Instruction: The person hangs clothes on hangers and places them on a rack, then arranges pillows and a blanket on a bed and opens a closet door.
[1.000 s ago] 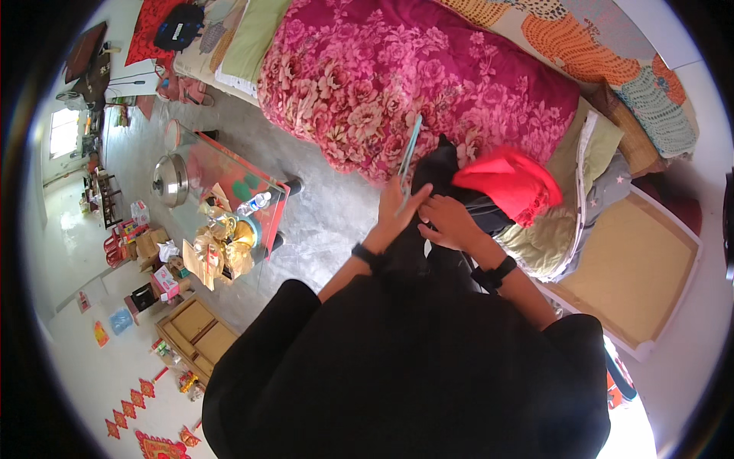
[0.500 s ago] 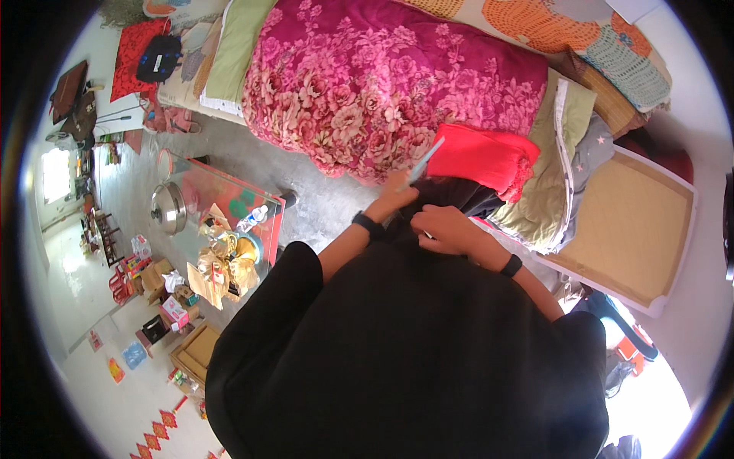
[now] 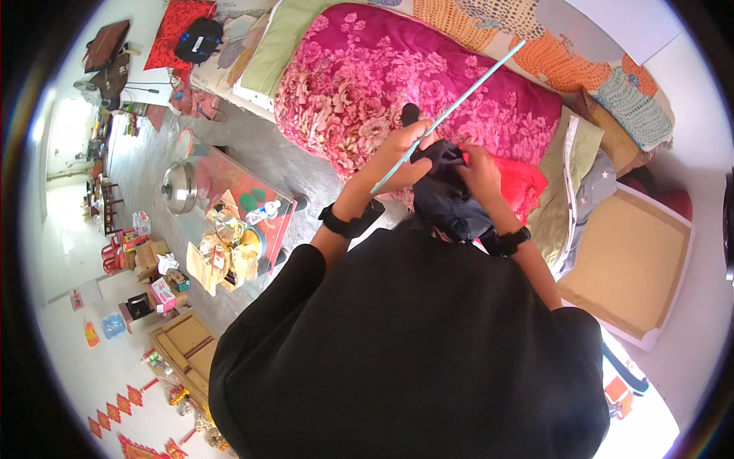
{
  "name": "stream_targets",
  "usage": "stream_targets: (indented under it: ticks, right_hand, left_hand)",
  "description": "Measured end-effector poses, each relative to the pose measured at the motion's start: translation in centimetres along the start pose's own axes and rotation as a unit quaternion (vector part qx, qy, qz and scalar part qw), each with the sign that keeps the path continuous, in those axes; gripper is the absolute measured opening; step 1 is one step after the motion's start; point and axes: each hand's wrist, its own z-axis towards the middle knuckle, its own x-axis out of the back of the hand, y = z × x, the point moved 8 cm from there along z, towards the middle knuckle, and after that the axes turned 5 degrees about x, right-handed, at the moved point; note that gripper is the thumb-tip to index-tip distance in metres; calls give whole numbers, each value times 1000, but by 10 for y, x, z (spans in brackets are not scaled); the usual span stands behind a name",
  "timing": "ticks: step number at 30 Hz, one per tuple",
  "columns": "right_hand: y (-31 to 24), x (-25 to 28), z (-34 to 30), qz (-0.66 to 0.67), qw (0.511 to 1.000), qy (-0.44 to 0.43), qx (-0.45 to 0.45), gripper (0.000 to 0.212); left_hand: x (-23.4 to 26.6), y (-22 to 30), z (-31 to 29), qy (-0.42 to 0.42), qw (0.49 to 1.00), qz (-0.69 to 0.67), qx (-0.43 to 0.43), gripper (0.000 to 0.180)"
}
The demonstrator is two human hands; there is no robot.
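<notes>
A long, thin light-blue rod (image 3: 479,86) slants across my left hand (image 3: 396,159), which grips it near its lower end. Its tip reaches over the flowered quilt; whether it is part of something larger I cannot tell. A small dark piece (image 3: 410,115) sticks up beyond the left fingers. My right hand (image 3: 482,177) pinches the upper edge of a black cloth garment (image 3: 451,191) that hangs bunched in front of my body. Behind the right hand, a bright red cloth (image 3: 521,185) lies on the bed's near edge, partly hidden.
The magenta flowered quilt (image 3: 367,84) covers the bed ahead. To the left stands a low glass-topped table (image 3: 222,172) with a metal pot (image 3: 178,187), a bottle (image 3: 264,212) and paper packaging. A shallow white-rimmed tray-like box (image 3: 631,260) sits at right.
Both hands have risen away from my body. The light-blue rod now shows at full length, angled up to the right. The black garment is lifted and covers part of the red cloth.
</notes>
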Motion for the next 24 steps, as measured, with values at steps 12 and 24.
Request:
stream_targets:
  ticks: [12, 24]
  right_hand:
    - [57, 49, 14, 73, 989, -47, -116, 28]
    - [3, 165, 63, 399, 893, 92, -186, 31]
  left_hand:
    - [71, -28, -48, 132, 987, 90, -15, 19]
    - [39, -40, -12, 176, 982, 72, -3, 19]
